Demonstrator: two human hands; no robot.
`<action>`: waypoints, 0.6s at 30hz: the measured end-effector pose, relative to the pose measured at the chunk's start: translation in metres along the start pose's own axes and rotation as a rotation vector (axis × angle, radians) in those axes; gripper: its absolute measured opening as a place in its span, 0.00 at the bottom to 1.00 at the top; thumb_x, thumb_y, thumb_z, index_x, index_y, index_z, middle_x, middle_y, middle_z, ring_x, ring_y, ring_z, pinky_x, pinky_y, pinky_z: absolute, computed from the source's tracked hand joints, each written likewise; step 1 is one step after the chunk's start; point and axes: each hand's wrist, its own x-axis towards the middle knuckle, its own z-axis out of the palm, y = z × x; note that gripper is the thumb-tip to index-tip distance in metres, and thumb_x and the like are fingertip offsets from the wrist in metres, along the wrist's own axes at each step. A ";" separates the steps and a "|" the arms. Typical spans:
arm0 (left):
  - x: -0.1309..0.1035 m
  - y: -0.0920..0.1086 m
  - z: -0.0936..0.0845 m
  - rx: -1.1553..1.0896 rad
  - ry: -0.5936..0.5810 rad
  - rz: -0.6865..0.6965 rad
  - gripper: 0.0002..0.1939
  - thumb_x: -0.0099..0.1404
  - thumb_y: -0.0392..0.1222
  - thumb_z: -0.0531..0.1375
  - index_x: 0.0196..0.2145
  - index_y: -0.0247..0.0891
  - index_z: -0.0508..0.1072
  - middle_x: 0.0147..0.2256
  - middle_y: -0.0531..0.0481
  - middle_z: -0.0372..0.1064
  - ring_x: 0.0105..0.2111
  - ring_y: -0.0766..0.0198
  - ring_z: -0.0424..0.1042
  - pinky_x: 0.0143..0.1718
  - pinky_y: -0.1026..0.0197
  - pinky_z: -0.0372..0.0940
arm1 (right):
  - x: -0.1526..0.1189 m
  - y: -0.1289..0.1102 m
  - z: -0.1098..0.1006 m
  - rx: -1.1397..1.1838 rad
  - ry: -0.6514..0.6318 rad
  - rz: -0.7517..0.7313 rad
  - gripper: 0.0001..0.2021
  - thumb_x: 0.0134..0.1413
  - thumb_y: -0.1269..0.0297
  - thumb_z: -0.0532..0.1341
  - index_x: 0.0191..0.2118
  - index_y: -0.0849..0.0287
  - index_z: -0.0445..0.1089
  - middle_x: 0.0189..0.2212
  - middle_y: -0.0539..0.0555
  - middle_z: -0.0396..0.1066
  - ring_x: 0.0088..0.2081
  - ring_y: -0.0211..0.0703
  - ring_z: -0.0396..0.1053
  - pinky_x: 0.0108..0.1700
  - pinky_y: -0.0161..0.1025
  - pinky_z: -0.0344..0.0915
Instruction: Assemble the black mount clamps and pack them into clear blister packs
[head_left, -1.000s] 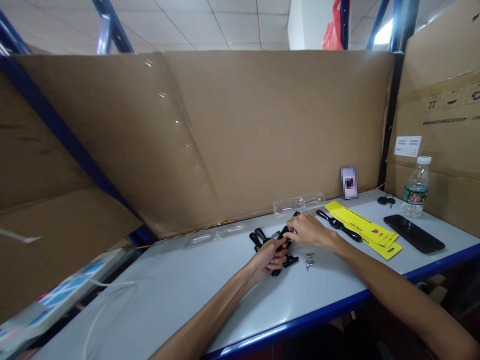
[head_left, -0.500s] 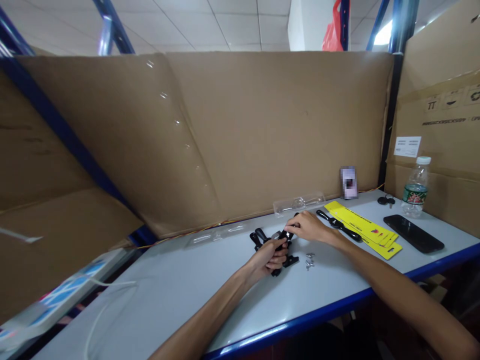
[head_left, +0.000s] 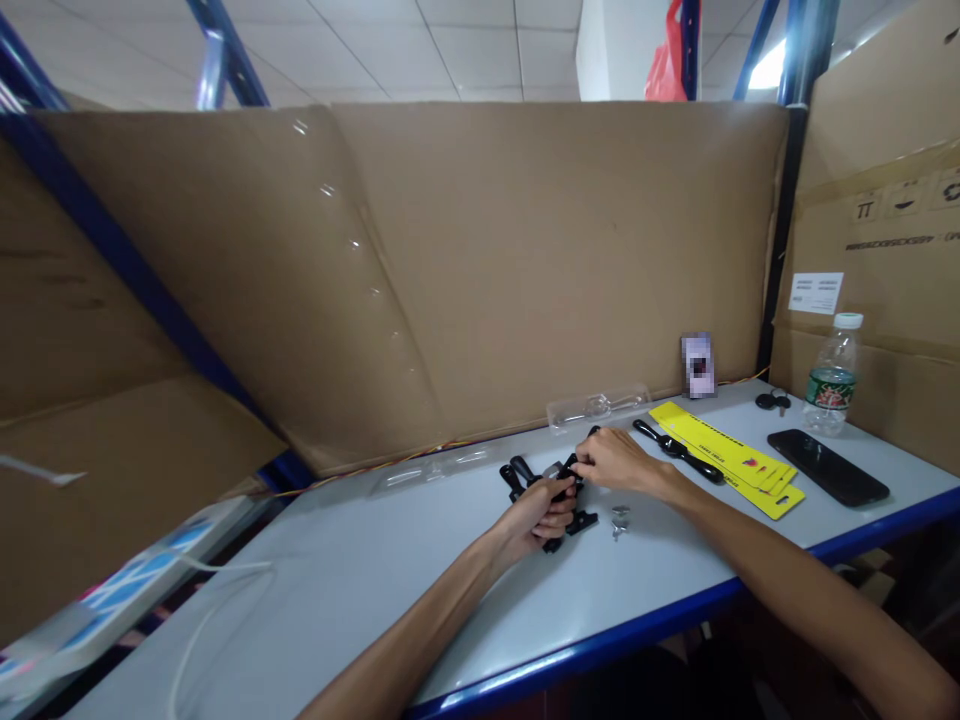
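My left hand (head_left: pixel 541 512) is wrapped around a black spokeshave (head_left: pixel 569 466), whose middle is mostly covered by my fingers. Bent over the same tool, my right hand (head_left: pixel 611 460) pinches at its middle; what lies between those fingertips is hidden. More black spokeshave parts (head_left: pixel 519 470) lie on the table behind and under my left hand, and one black piece (head_left: pixel 583 522) pokes out in front of it. Several small silver screws (head_left: pixel 619 520) rest just to the right. A whole black spokeshave (head_left: pixel 678 450) lies beyond my right wrist.
Yellow cards (head_left: pixel 724 455) overlap by that spokeshave. Farther right are a black phone (head_left: pixel 828 467), a water bottle (head_left: pixel 829 380) and keys (head_left: pixel 773 401). Clear plastic trays (head_left: pixel 598 406) lie along the cardboard wall (head_left: pixel 525 270). A power strip (head_left: pixel 127 590) with a white cable is at left.
My right fingers have shifted slightly at the spokeshave's middle, covering a shiny spot seen before. My left hand keeps its hold in the same place.
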 end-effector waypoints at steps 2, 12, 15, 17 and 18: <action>-0.001 0.000 0.001 0.006 0.008 0.002 0.17 0.62 0.47 0.63 0.29 0.39 0.58 0.16 0.65 0.45 0.12 0.79 0.39 0.12 0.73 0.33 | 0.001 -0.002 0.001 0.010 -0.005 0.014 0.10 0.58 0.64 0.62 0.28 0.58 0.79 0.27 0.56 0.78 0.29 0.43 0.71 0.29 0.37 0.47; -0.003 0.001 0.005 0.035 -0.006 0.017 0.17 0.61 0.47 0.64 0.28 0.40 0.58 0.16 0.66 0.45 0.12 0.79 0.39 0.12 0.73 0.34 | 0.002 0.003 -0.007 0.157 0.103 0.063 0.08 0.59 0.59 0.64 0.36 0.57 0.79 0.28 0.52 0.76 0.30 0.39 0.69 0.32 0.34 0.52; -0.002 0.000 0.004 0.048 -0.008 0.034 0.16 0.61 0.45 0.64 0.28 0.40 0.58 0.17 0.65 0.46 0.12 0.79 0.39 0.12 0.74 0.34 | 0.003 0.001 0.002 0.183 0.106 -0.030 0.07 0.57 0.63 0.66 0.41 0.57 0.78 0.33 0.52 0.77 0.35 0.40 0.71 0.37 0.33 0.56; -0.001 0.000 0.002 0.051 -0.012 0.035 0.15 0.60 0.44 0.63 0.28 0.40 0.58 0.17 0.65 0.47 0.12 0.79 0.39 0.12 0.74 0.34 | 0.005 0.001 0.008 0.178 0.076 -0.066 0.05 0.55 0.68 0.66 0.39 0.58 0.78 0.34 0.53 0.77 0.37 0.40 0.71 0.39 0.33 0.58; -0.001 -0.001 0.002 0.048 -0.014 0.030 0.15 0.61 0.44 0.63 0.28 0.40 0.58 0.17 0.65 0.46 0.12 0.79 0.39 0.12 0.74 0.34 | 0.006 0.001 0.011 0.174 0.058 -0.071 0.04 0.55 0.69 0.66 0.37 0.58 0.78 0.35 0.54 0.78 0.37 0.41 0.72 0.39 0.34 0.59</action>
